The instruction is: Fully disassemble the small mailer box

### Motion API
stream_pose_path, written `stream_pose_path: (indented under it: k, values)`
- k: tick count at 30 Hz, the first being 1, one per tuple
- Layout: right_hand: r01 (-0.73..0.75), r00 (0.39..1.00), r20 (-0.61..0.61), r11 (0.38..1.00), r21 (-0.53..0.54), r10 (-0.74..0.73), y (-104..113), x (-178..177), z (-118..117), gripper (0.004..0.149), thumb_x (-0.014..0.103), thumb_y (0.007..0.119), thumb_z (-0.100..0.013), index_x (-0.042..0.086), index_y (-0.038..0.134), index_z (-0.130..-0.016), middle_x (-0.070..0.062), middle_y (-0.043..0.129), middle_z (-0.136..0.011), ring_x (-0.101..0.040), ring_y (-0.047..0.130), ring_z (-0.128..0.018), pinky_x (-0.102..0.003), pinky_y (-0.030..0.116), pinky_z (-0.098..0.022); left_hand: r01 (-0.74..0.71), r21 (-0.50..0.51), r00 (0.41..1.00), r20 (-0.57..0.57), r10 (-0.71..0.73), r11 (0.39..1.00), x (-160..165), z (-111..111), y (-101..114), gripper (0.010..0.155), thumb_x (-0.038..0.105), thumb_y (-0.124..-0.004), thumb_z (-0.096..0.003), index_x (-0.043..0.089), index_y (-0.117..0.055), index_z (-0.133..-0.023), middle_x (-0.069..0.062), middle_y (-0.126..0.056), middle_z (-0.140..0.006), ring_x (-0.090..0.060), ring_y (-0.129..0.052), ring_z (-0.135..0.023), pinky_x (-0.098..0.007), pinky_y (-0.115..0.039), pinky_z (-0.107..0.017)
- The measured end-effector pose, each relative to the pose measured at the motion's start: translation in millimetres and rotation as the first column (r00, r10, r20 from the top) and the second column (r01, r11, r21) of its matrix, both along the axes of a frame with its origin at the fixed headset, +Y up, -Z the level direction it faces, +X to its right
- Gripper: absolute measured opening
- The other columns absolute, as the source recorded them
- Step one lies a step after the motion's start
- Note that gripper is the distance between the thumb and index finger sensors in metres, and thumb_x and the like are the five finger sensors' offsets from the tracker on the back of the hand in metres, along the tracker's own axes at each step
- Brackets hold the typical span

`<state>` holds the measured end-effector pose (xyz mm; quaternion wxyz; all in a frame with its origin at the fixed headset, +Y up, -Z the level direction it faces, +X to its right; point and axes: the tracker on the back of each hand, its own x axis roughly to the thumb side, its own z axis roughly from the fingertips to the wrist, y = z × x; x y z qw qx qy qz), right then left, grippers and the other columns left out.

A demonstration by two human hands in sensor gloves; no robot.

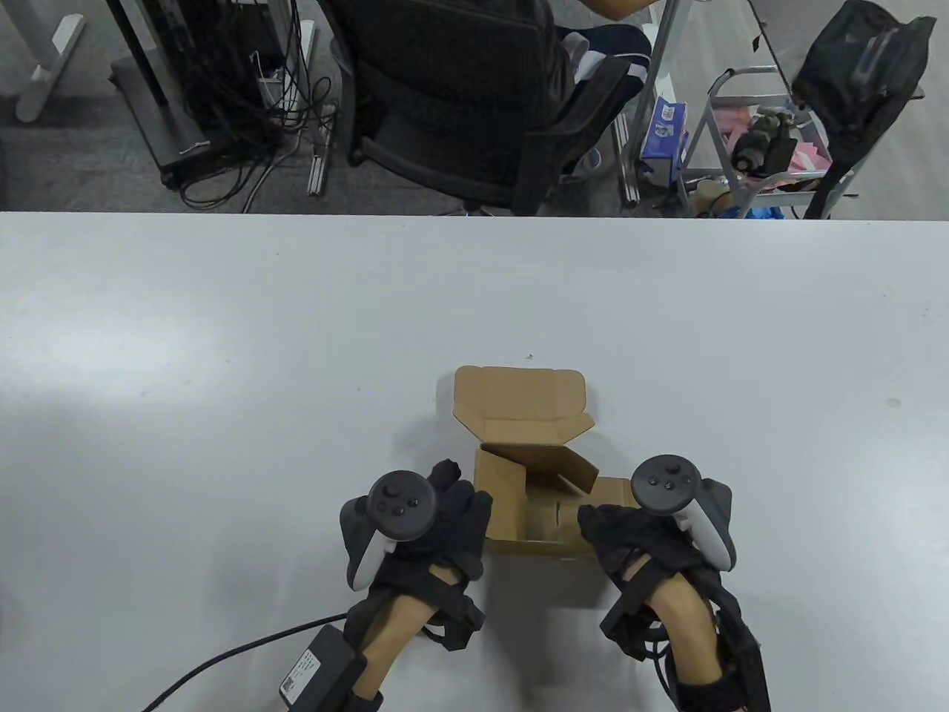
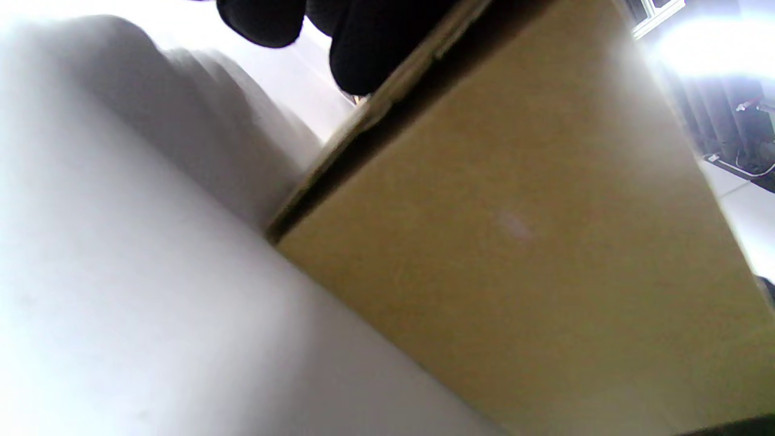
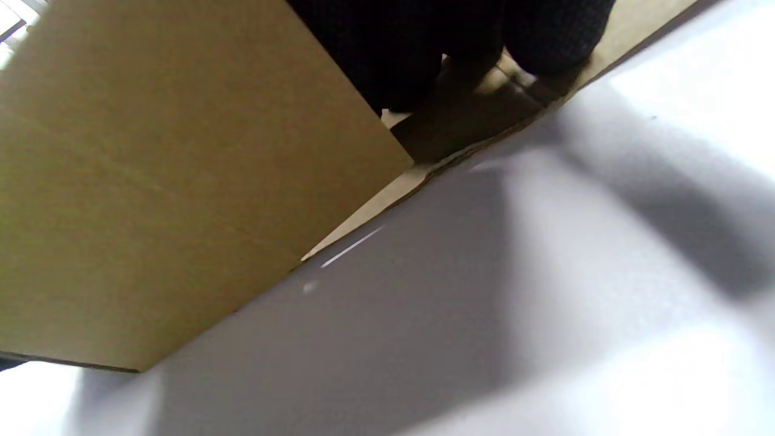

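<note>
The left hand (image 1: 437, 519) presses the mailer box's (image 1: 530, 482) left wall; the right hand (image 1: 630, 538) rests on its flattened right side. Whether either hand's fingers clamp cannot be told. Beyond, its lid (image 1: 519, 397) lies open on the table (image 1: 222, 334).

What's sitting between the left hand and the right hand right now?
The mailer box, lid open, sits between left hand and right hand in the table view; both touch its sides.

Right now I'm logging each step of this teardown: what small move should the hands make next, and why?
Probably fold the right side wall outward. The mailer box has its lid open and the right hand rests on that wall, already splayed, while the left hand braces the opposite side.
</note>
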<state>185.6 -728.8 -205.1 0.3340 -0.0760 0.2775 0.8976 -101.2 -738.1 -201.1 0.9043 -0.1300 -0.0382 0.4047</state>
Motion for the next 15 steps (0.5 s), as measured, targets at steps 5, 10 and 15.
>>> stream_pose_path:
  k: [5, 10, 15]
  values:
    - [0.005, 0.999, -0.048, 0.999, -0.054, -0.007, -3.6, 1.1, 1.8, 0.064, 0.053, 0.059, -0.040, 0.010, 0.078, -0.083, -0.003, 0.055, -0.100, -0.029, 0.037, -0.095, -0.049, 0.049, -0.067, 0.009, 0.046, 1.000, -0.012, -0.008, 0.999, -1.7, 1.8, 6.1, 0.069, 0.055, -0.058, -0.0488, 0.013, -0.053, -0.104, -0.019, -0.031, -0.113, -0.047, -0.044, -0.102, -0.066, -0.041, -0.071]
    - [0.017, 0.999, -0.034, 0.999, -0.052, -0.019, -4.2, 2.3, 0.4, 0.064, 0.053, 0.059, -0.040, 0.010, 0.078, -0.083, -0.002, 0.056, -0.099, -0.029, 0.038, -0.094, -0.049, 0.050, -0.066, 0.042, 0.443, 0.983, 0.143, -0.117, 0.895, 16.2, 8.3, 50.1, 0.071, 0.063, -0.058, -0.0464, 0.024, -0.060, -0.105, -0.007, -0.032, -0.117, -0.046, -0.039, -0.105, -0.066, -0.037, -0.073]
    - [0.030, 0.999, -0.032, 0.998, -0.055, -0.032, -4.8, 3.2, 0.0, 0.063, 0.053, 0.059, -0.040, 0.011, 0.078, -0.083, -0.002, 0.055, -0.099, -0.028, 0.037, -0.093, -0.048, 0.049, -0.066, 0.204, 0.435, 0.817, 0.418, -0.397, 0.877, 60.1, 3.7, 77.9, 0.066, 0.064, -0.056, -0.0465, 0.026, -0.081, -0.095, 0.005, -0.053, -0.118, -0.042, -0.040, -0.110, -0.066, -0.031, -0.077]
